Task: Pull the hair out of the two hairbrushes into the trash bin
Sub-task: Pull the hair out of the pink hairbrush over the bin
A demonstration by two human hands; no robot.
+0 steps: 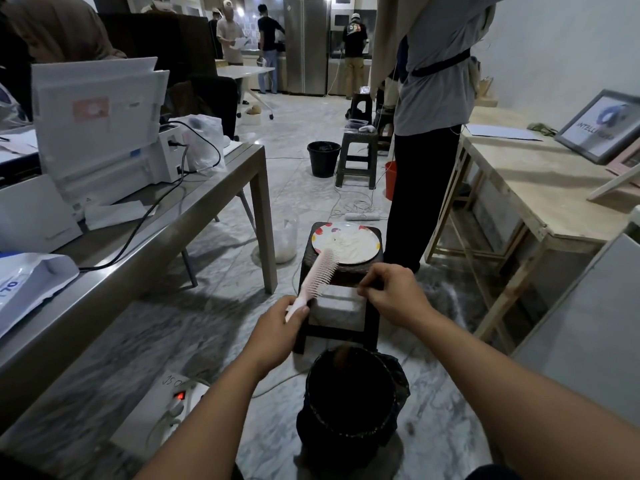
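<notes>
Left grip [277, 323] round one pink hairbrush [317, 277], above one bin [349, 403].

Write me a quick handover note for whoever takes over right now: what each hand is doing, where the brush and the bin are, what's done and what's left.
Left hand: gripping the handle of the pale pink plastic hairbrush, bristles facing right, held above the dark stool.
Right hand: fingers pinched together beside the brush head; too small to tell whether hair is in them.
Black lined trash bin: on the floor directly below the hands; a brownish clump shows at its far rim.
White plate with coloured spots: on the stool top.
Done: cannot confirm any brush is clean.
Left: finish this brush over the bin; the second brush is not in view.
</notes>
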